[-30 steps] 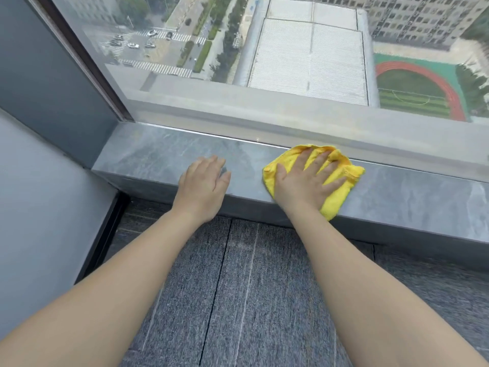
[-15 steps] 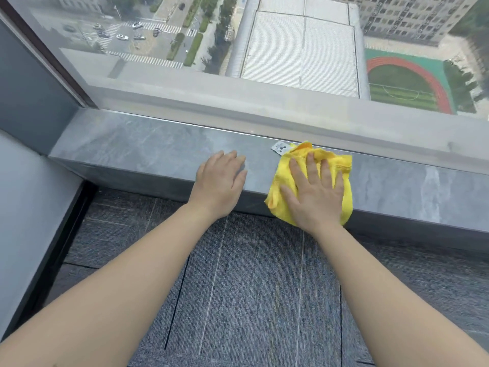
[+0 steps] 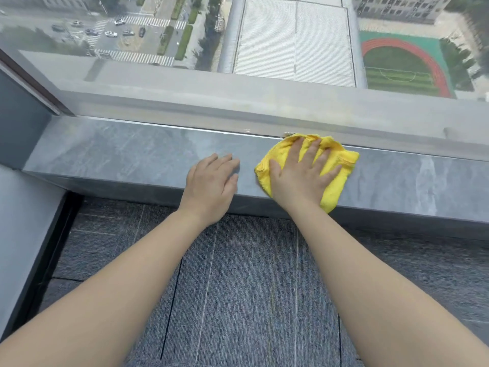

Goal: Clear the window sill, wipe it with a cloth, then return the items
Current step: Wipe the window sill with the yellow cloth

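**Mid-wipe on a bare sill, with the cloth hanging off the front edge**

Nearest, below both wrists, lies the grey carpet. Just above it, the right hand lies flat on the yellow cloth, fingers straight and spread, pressing rather than gripping it. The cloth sits bunched under the palm on the window sill, and its near corner droops over the sill's front lip just right of the wrist. The left hand rests beside it to the left, fingers relaxed and extended, holding nothing, apart from the cloth.

The risks, as I judge them: with nothing pinching the cloth, a stroke pulled toward the body could drag it off the lip onto the carpet. Being bunched, it covers only a narrow strip and may miss the seam just past the fingertips, where the sill meets the window.

Against half a second ago, the right hand's fingers are fanned wider and point further toward the glass, and the cloth reaches further right of the palm. The left hand keeps much the same place on the sill.
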Action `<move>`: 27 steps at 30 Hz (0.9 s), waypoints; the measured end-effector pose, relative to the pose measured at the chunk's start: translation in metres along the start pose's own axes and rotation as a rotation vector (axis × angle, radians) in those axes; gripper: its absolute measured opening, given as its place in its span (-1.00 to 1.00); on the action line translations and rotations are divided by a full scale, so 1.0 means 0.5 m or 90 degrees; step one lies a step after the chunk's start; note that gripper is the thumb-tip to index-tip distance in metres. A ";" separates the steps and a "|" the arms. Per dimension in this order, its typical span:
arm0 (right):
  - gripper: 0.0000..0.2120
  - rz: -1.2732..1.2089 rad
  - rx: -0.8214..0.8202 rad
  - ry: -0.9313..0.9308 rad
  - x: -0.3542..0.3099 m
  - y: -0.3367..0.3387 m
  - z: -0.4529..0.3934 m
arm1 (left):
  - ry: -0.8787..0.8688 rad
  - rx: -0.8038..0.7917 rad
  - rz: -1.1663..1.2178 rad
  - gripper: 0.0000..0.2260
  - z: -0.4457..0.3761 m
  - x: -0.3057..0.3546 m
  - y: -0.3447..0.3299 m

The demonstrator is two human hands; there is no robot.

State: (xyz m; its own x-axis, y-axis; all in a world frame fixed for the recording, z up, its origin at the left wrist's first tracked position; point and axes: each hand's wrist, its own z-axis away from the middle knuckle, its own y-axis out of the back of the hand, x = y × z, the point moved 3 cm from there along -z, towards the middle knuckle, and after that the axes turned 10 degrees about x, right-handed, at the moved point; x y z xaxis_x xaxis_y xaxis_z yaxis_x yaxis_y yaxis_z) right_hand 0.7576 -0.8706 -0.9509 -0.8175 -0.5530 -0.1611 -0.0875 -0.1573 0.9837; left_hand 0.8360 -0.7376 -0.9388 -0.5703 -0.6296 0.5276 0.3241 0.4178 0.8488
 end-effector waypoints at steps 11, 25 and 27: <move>-0.37 0.074 -0.019 0.253 0.176 0.026 0.036 | 0.003 0.029 0.109 -0.52 -0.028 0.073 -0.045; -0.26 -0.034 0.007 -0.199 0.053 0.003 -0.007 | 0.028 0.069 0.061 -0.52 -0.008 -0.013 0.016; -0.25 -0.035 0.007 -0.178 0.024 0.000 -0.003 | 0.025 0.070 0.068 -0.52 -0.008 -0.020 0.025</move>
State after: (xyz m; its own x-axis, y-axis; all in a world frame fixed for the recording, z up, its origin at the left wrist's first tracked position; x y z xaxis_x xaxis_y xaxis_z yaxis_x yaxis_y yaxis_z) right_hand 0.7487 -0.8783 -0.9530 -0.9365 -0.2965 -0.1870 -0.1407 -0.1708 0.9752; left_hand 0.8485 -0.7288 -0.9333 -0.5065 -0.6021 0.6172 0.2948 0.5517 0.7802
